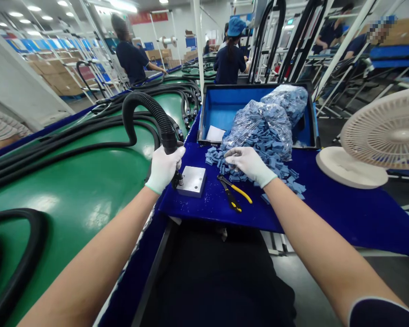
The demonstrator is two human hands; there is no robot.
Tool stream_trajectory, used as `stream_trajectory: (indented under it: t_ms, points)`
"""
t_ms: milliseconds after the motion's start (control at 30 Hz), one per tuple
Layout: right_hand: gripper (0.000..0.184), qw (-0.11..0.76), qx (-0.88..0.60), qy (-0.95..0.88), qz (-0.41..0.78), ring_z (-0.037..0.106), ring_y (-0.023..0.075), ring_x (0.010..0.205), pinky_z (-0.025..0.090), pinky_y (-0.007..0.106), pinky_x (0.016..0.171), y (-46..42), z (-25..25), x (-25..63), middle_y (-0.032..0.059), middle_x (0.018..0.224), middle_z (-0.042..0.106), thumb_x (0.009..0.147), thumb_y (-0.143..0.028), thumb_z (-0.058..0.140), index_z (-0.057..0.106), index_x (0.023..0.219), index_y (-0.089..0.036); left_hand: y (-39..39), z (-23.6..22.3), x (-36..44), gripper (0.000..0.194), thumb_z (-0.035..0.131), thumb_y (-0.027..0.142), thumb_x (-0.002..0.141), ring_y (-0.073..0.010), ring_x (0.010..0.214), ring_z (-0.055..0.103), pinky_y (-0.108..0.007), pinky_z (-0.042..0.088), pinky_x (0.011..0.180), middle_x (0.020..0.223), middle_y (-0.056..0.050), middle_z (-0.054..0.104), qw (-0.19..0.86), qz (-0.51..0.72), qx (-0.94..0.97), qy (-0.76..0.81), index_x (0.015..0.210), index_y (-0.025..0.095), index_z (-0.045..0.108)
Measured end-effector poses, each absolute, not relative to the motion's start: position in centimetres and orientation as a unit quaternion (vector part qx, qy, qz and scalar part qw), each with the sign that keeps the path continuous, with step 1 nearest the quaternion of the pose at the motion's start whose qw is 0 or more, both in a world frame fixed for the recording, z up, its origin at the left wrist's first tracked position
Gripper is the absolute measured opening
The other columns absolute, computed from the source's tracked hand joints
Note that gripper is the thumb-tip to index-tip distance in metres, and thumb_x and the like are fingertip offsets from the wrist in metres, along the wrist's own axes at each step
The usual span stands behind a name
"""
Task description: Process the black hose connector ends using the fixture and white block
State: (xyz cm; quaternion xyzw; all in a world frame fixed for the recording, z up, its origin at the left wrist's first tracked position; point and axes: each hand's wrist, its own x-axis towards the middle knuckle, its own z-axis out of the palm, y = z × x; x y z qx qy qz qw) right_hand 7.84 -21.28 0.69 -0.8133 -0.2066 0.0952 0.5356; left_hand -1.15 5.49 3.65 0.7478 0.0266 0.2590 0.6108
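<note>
My gloved left hand (163, 169) is closed around the end of a black corrugated hose (150, 102), beside a small metal block (192, 180). A dark end fitting with a spring-like part (180, 178) shows below that hand, at the block's left edge. My gloved right hand (248, 164) is over a heap of small blue-grey plastic pieces (276, 161), thumb and fingers pressed together. Whether a piece is between its fingertips I cannot make out. Pliers with yellow and black handles (234, 193) lie on the blue tabletop (330, 206) below the right hand.
Behind the heap stands a blue crate (218, 106) with clear bags (259, 116) of the same pieces. A beige fan (391, 129) stands at right. More black hoses (71, 147) lie along the green surface (105, 186) at left. Several people work farther back.
</note>
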Motion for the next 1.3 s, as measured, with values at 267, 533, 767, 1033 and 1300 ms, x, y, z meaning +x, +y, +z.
stream_trajectory:
  t_ms: [267, 533, 767, 1033, 1300]
  points:
    - [0.053, 0.618, -0.73, -0.251, 0.151, 0.057, 0.0111, 0.062, 0.046, 0.022, 0.058, -17.9, 0.1, 4.1, -0.0004, 0.075, 0.068, 0.068, -0.013, 0.075, 0.074, 0.122, -0.014, 6.2, 3.3, -1.0, 0.021, 0.072, 0.033, 0.087, -0.0099, 0.046, 0.045, -0.023, 0.04, 0.047, 0.054, 0.005, 0.051, 0.618, 0.235, 0.75, 0.029, 0.097, 0.016, 0.066]
    - [0.027, 0.558, -0.721, -0.383, 0.146, 0.069, 0.0188, 0.085, 0.054, 0.028, 0.08, -13.7, 2.0, 3.3, 0.0056, 0.099, 0.077, 0.085, -0.028, 0.071, 0.08, 0.107, -0.015, 6.5, 3.7, -1.2, 0.022, 0.07, 0.034, 0.088, -0.013, 0.052, 0.053, -0.026, 0.044, 0.055, 0.058, 0.003, 0.058, 0.593, 0.225, 0.773, 0.026, 0.097, 0.015, 0.066]
    - [0.01, 0.508, -0.745, -0.413, 0.131, 0.062, 0.0141, 0.07, 0.045, 0.024, 0.066, -10.2, 1.7, 3.8, 0.0002, 0.075, 0.07, 0.081, -0.021, 0.065, 0.072, 0.083, -0.015, 6.4, 4.3, -1.2, 0.03, 0.071, 0.033, 0.085, -0.0165, 0.068, 0.062, -0.029, 0.05, 0.069, 0.074, -0.001, 0.067, 0.574, 0.218, 0.789, 0.021, 0.107, 0.013, 0.068]
    - [0.034, 0.513, -0.739, -0.397, 0.18, 0.046, 0.0107, 0.06, 0.035, 0.025, 0.058, -8.1, 0.4, 5.0, -0.0034, 0.061, 0.054, 0.077, -0.044, 0.077, 0.068, 0.066, -0.013, 6.9, 4.1, -1.1, 0.035, 0.074, 0.034, 0.083, -0.0163, 0.073, 0.062, -0.029, 0.051, 0.073, 0.078, -0.001, 0.066, 0.609, 0.189, 0.77, -0.001, 0.112, 0.014, 0.068]
    - [0.041, 0.473, -0.783, -0.378, 0.141, 0.056, 0.0131, 0.061, 0.035, 0.025, 0.056, -8.6, 0.2, 4.6, -0.0001, 0.067, 0.067, 0.08, -0.057, 0.077, 0.074, 0.075, -0.016, 9.3, 4.5, -2.1, 0.039, 0.063, 0.055, 0.094, -0.0136, 0.073, 0.065, -0.026, 0.056, 0.071, 0.094, -0.004, 0.069, 0.63, 0.213, 0.747, 0.017, 0.114, 0.021, 0.059]
